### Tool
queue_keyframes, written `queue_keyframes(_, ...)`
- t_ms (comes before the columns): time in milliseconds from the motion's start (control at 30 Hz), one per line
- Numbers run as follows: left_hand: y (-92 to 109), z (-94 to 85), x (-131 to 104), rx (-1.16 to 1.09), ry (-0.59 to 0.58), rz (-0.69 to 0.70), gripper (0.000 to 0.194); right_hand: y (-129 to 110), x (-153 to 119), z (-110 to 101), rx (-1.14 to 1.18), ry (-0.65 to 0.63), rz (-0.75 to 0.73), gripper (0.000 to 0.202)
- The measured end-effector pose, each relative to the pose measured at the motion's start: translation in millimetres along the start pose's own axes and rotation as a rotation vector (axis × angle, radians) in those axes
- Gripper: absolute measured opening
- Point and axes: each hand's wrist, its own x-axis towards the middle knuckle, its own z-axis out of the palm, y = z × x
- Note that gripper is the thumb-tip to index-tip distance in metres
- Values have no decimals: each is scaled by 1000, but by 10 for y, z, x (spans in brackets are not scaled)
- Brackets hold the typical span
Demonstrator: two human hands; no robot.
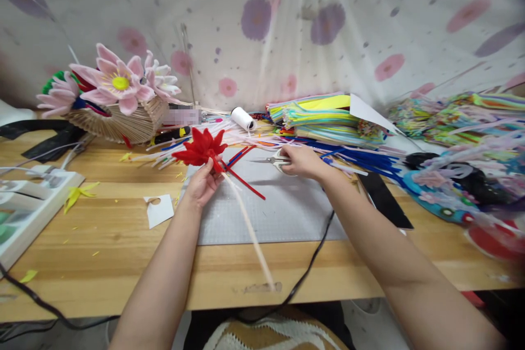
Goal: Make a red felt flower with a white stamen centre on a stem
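Note:
My left hand (205, 183) is closed around the base of a red pipe-cleaner flower (200, 147), its petals fanned out above my fingers. From that grip a pale pipe cleaner (254, 235) trails down toward the table's front edge. A red pipe cleaner (248, 186) slants out to the right beside it. My right hand (297, 161) is closed on the white handles of small scissors (273, 161), whose blades point left toward the flower without touching it. Below both hands lies a grey cutting mat (270, 219).
Pink pipe-cleaner flowers (118, 79) stand at the back left. A white thread spool (243, 118) and pipe-cleaner bundles (324, 115) line the back. A power strip (36, 208) sits left; a dark phone-like slab (383, 199) lies right. A black cable (314, 260) crosses the front.

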Motion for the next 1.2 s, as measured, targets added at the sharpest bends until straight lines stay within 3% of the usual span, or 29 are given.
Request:
queue_keyframes(167,-33,36,-25,48,-30,-29,27,-214,-81,172,182,185,-26,41)
queue_keyframes(300,-64,73,-53,101,-82,-62,27,-351,-68,299,182,258,-154,38)
queue_keyframes(467,-89,77,-40,110,-17,-68,25,-397,-35,381,126,269,-276,33)
queue_keyframes(833,-155,105,-62,87,-112,-97,8,-486,57,526,118,270,-282,40)
queue_keyframes(1067,-187,125,-56,98,-48,-65,7,-582,89,602,-10,401,-282,39)
queue_keyframes(1200,-194,132,-57,114,-52,-55,4,-615,95,605,-28,398,-310,33)
